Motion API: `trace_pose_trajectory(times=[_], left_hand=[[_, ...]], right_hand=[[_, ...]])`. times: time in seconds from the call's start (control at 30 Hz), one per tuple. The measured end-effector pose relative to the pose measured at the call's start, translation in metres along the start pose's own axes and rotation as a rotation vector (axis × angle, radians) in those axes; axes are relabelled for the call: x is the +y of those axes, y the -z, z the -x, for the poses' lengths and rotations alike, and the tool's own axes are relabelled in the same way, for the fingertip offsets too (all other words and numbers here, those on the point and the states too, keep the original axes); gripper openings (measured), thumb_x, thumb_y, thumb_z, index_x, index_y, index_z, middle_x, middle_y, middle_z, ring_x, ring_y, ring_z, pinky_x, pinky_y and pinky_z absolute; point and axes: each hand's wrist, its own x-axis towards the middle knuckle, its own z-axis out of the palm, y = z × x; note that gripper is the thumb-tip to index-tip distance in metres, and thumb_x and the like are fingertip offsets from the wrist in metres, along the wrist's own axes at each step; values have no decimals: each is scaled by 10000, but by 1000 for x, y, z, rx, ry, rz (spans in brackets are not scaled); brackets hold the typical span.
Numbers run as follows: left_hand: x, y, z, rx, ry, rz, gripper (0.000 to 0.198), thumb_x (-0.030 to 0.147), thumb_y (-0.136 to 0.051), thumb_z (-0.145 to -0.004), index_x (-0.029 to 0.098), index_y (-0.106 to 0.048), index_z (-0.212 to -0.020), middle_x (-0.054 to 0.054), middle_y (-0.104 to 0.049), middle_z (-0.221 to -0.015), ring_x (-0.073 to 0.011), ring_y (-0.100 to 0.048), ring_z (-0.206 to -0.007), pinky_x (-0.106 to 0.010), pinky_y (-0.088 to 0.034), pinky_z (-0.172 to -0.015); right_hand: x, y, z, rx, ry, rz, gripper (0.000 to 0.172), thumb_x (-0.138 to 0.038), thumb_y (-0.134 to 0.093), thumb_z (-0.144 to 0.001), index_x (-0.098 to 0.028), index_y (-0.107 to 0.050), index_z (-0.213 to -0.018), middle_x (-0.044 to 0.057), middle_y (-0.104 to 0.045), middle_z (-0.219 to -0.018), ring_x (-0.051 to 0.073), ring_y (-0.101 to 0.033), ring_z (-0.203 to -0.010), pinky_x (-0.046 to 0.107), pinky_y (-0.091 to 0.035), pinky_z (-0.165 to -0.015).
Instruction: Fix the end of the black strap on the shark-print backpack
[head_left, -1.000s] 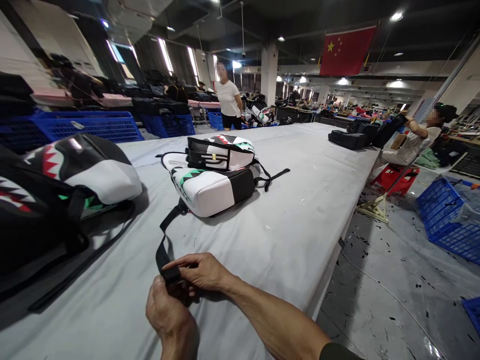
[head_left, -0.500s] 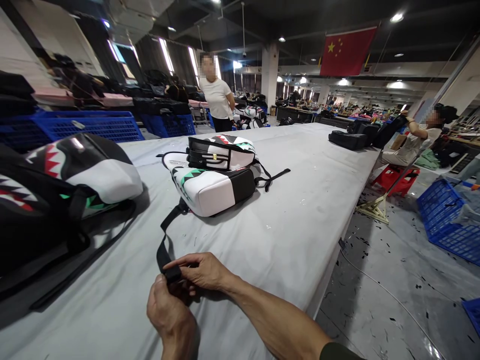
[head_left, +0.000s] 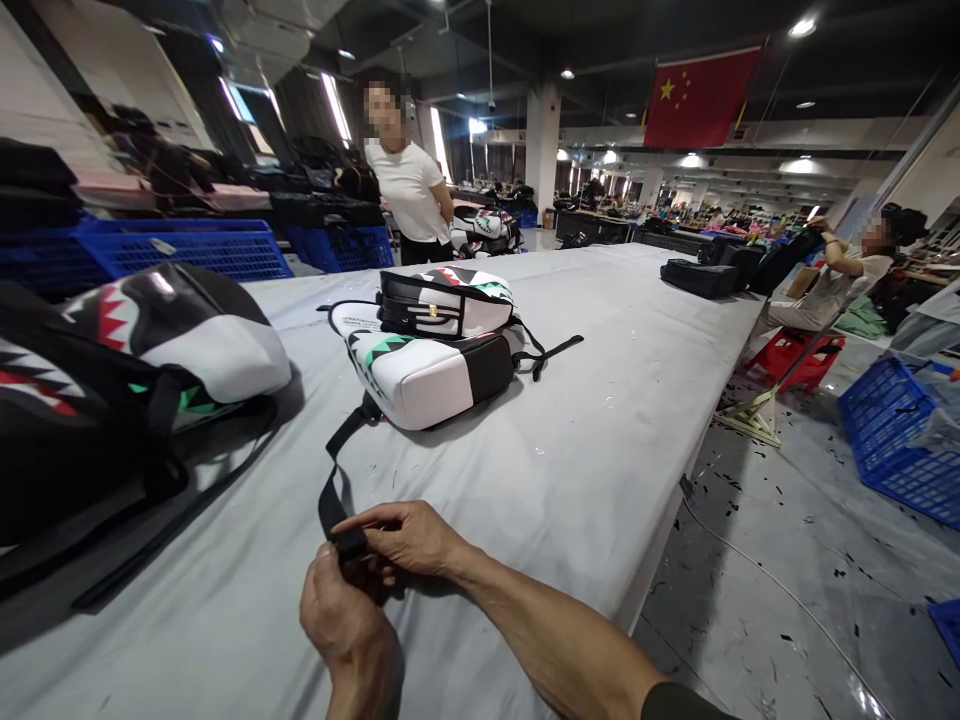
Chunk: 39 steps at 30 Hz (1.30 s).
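A white, black and green backpack (head_left: pixel 431 345) lies on the grey table (head_left: pixel 592 450). Its black strap (head_left: pixel 334 470) trails toward me. Both hands pinch the strap's end at the near table edge. My left hand (head_left: pixel 345 625) is closed on it from below. From the right, my right hand (head_left: pixel 409 535) reaches over with fingers pressed on the same end.
More shark-mouth backpacks (head_left: pixel 127 370) are piled at the left. Blue crates (head_left: pixel 180 248) stand behind them. A person in a white shirt (head_left: pixel 409 190) stands at the table's far end. Another person (head_left: pixel 832 280) sits at the right by a red stool (head_left: pixel 795 358). A blue crate (head_left: pixel 896 435) sits on the floor.
The person in the white shirt has walked closer and to the left. My hands stay on the strap end, almost unmoved.
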Motion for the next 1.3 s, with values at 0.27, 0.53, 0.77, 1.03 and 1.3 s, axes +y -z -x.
trace_pose_trajectory(times=[0.27,0.53,0.77,1.03,1.3], left_hand=[[-2,0,-1,0,-8,-2,284,480,-631,-901,199,-663,-927,56,-599,-623,-137,-513,-469,-249,-427,-437],[-3,2,0,-9,-8,-12,295,492,-625,-915,201,-661,-951,48,-605,-647,-146,-522,-487,-256,-437,-446],[0,1,3,11,-6,-32,296,490,-627,-913,199,-677,-942,45,-609,-657,-142,-526,-491,-251,-439,-445],[-3,1,1,-11,-26,-9,338,502,-644,-881,191,-672,-1011,49,-601,-660,-146,-521,-500,-251,-423,-443],[0,2,2,-15,-13,-6,322,495,-675,-859,196,-658,-979,54,-595,-687,-139,-530,-541,-256,-443,-479]], right_hand=[[-1,0,1,-10,16,-32,274,-302,-785,-1051,-191,-868,-1288,-48,-642,-685,80,-488,-469,187,-445,-427],[-3,-2,2,0,6,-36,257,-303,-791,-1053,-195,-873,-1271,-43,-653,-692,78,-489,-470,195,-431,-438],[-4,-1,3,-5,2,-32,265,-363,-815,-1047,-189,-871,-1237,-47,-648,-686,76,-487,-471,197,-428,-451],[7,1,-4,26,1,-5,308,-458,-854,-1007,-181,-867,-1142,-39,-662,-705,77,-494,-478,205,-427,-464],[7,0,-5,74,-61,11,523,-624,-933,-912,-161,-869,-1148,-48,-631,-663,77,-500,-494,201,-431,-488]])
